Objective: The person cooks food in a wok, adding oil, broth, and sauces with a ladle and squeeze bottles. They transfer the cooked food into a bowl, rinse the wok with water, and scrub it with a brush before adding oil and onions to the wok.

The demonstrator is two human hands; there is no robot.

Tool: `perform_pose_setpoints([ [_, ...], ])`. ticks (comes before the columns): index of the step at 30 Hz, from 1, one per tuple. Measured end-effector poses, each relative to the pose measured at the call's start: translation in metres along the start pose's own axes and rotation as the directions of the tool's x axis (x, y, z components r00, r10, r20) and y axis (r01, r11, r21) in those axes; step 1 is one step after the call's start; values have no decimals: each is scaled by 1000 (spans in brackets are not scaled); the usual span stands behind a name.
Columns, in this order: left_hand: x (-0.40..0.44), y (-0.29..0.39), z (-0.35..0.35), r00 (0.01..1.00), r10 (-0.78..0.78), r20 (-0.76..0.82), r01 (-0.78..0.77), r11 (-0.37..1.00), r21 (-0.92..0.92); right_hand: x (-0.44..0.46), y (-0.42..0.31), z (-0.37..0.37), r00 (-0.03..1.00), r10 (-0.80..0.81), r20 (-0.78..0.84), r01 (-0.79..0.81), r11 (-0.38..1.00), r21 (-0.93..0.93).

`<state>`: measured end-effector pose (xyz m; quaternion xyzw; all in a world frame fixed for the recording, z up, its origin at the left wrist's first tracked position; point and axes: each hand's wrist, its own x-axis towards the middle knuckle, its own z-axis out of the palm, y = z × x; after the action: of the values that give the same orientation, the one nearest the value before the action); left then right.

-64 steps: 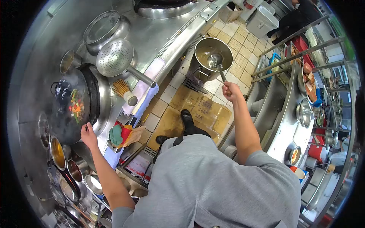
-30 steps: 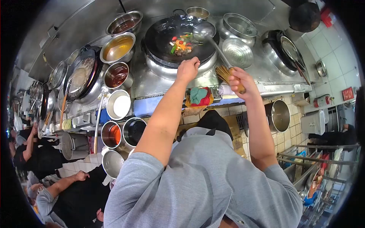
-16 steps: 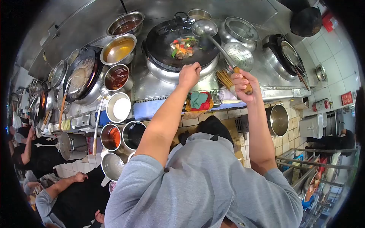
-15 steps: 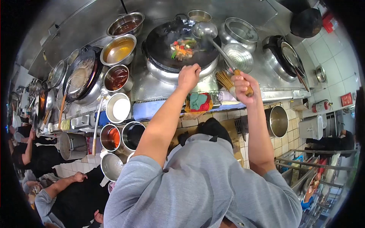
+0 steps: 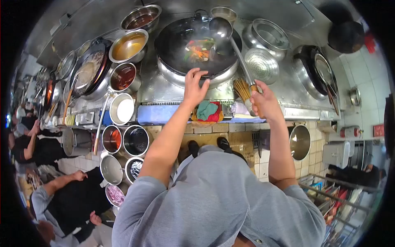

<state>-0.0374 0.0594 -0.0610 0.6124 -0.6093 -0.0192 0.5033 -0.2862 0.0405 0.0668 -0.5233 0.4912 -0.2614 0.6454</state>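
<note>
Steam rises from the black wok (image 5: 173, 53), where chopped vegetables (image 5: 200, 50) in orange, red and green lie in the middle. My left hand (image 5: 195, 87) is at the wok's near rim with fingers spread and nothing in them; whether a fingertip touches the rim I cannot tell. Wrapped around the wooden handle of a long ladle (image 5: 242, 62) is my right hand (image 5: 265, 101). The ladle's bowl is over the far right side of the wok. A bamboo wok brush (image 5: 242, 88) stands just left of my right hand, below a perforated strainer (image 5: 261, 66).
Left of the wok are a bowl of yellow liquid (image 5: 128, 46), a pot of dark red sauce (image 5: 123, 78) and a white container (image 5: 122, 109). Folded cloths (image 5: 209, 111) lie at the counter's front edge. Another person in a black apron (image 5: 76, 206) is at lower left.
My left hand has gone from closed at the wok's near rim to open, slightly left. The ladle is turned more upright, its bowl still at the far right. The vegetables have shifted, with more steam.
</note>
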Motion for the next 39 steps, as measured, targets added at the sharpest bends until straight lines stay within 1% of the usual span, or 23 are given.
perform_pose_setpoints([
  [3,-49,33,-18,993,-94,-70,97,994,42,1,-7,-1,983,-179,-47,162,956,-245],
  [5,-105,43,-21,971,-231,62,233,972,-39,7,3,-23,971,-240,16,239,959,-151],
  [7,-164,55,-22,882,-419,214,436,899,-36,15,9,-52,947,-140,289,1,901,433],
  [9,-225,67,-19,731,-634,252,660,751,-28,30,15,-71,869,-161,467,-148,816,558],
  [10,-248,76,-24,655,-711,257,733,681,14,42,24,-75,953,-110,281,74,988,135],
  [11,-264,84,-29,641,-734,226,750,661,20,57,38,-77,981,-172,92,194,914,-357],
  [12,-283,93,-38,475,-854,212,861,501,89,87,75,-91,676,-687,266,675,434,-596],
  [13,-302,105,-51,282,-943,177,940,308,146,80,67,-86,670,-672,315,704,440,-557],
  [14,-316,118,-67,269,-960,73,960,273,54,62,45,-80,878,-404,255,474,802,-362],
  [15,-331,133,-85,240,-970,-45,969,242,-47,46,29,-74,955,-40,295,94,981,-170],
  [17,-369,163,-126,332,-832,-444,907,410,-91,30,20,-64,893,6,449,71,985,-155],
  [19,-369,225,-181,176,-694,-698,927,356,-120,15,12,-50,771,81,631,-19,994,-104],
  [20,-394,249,-210,202,-524,-827,938,346,10,6,5,-39,703,123,701,-36,990,-138],
  [23,-438,362,-297,189,-117,-975,959,234,158,-8,5,-18,519,265,813,-118,964,-239],
  [24,-444,411,-324,245,50,-968,966,67,248,-14,3,-8,433,298,851,-76,952,-295],
  [25,-442,456,-342,205,217,-954,964,125,235,-19,4,3,339,340,877,-42,937,-347],
  [26,-452,512,-365,228,299,-927,963,-212,169,-23,12,12,281,353,892,6,929,-370],
  [27,-473,565,-389,361,447,-818,893,-419,165,-27,21,22,225,367,902,53,920,-388],
  [28,-478,617,-407,338,586,-737,872,-490,10,-34,25,32,213,373,903,67,917,-394],
  [29,-485,670,-421,445,635,-631,807,-590,-25,-43,28,43,197,398,896,181,883,-433],
  [31,-480,738,-429,352,727,-589,750,-596,-288,-57,42,61,186,426,885,297,835,-464],
  [34,-483,782,-433,360,792,-493,757,-557,-342,-68,74,80,170,383,908,483,771,-415],
  [39,-497,813,-445,307,808,-503,763,-525,-377,-93,90,96,229,386,894,539,714,-446],
])
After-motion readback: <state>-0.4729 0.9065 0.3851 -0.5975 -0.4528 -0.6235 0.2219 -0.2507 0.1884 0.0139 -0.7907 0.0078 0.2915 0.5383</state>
